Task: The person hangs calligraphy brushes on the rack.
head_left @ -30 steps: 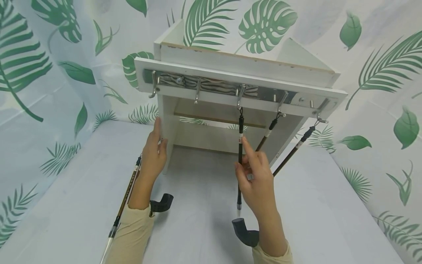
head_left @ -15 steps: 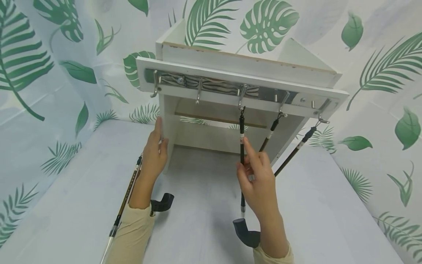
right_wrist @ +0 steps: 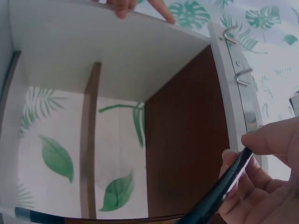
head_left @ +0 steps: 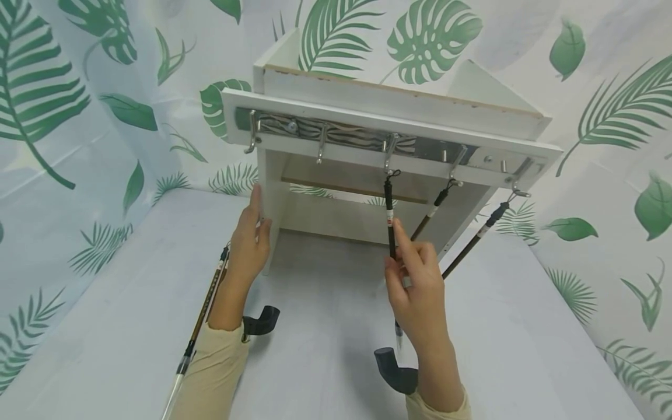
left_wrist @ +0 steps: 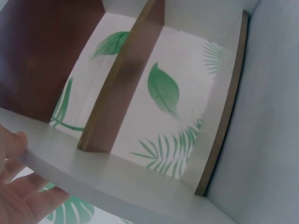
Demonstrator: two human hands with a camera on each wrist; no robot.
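Note:
A white open-fronted cabinet bears a front rail with several metal hooks. My right hand pinches a dark calligraphy brush between thumb and fingers, just below the middle hook. The brush's loop is at the hook's tip; whether it is on the hook I cannot tell. On the hooks to the right hang two more brushes, a nearer brush and another brush. My left hand holds the cabinet's left side panel, thumb inside, fingers outside.
At least one brush lies on the white tabletop left of my left forearm, partly behind it. A black wrist mount juts from each wrist. Leaf-patterned cloth hangs behind and beside the cabinet.
The pinched brush's upper loop has tipped to the right at the hook tip, and its lower end has swung right. My left hand keeps its place on the panel.

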